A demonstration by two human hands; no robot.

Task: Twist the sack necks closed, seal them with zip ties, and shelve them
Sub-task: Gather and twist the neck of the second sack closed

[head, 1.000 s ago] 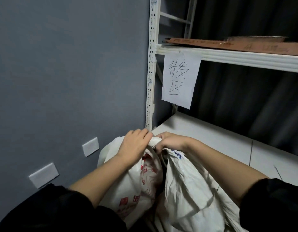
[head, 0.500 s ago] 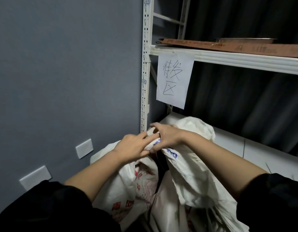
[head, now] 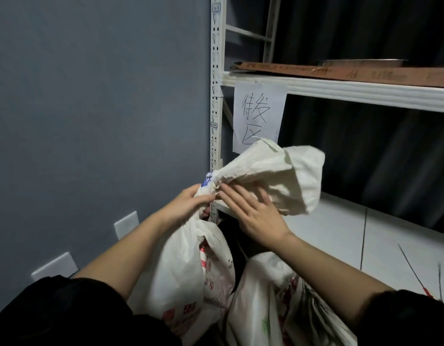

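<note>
White woven sack (head: 191,265) stood at lower centre, its neck (head: 213,182) gathered and clenched in the left hand (head: 188,203). The right hand (head: 256,216) lay open-fingered against the flared top. No zip tie was fitted; sealing and shelving on the shelf (head: 340,236) remained outstanding.

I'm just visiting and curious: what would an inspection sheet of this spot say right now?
Surface: white lower shelf board, mostly bare.
Job's things: white sack with its neck gathered, loose top flaring toward the shelf; second printed sack beside it; thin dark ties on the shelf at right.
Clutter: brown cardboard on the upper shelf.
Grips: left hand closed round the neck; right hand open, flat against the loose top.
Cables: nothing seen.
Surroundings: grey wall with white plates; handwritten paper sign hanging from the upper shelf; dark backdrop behind.
</note>
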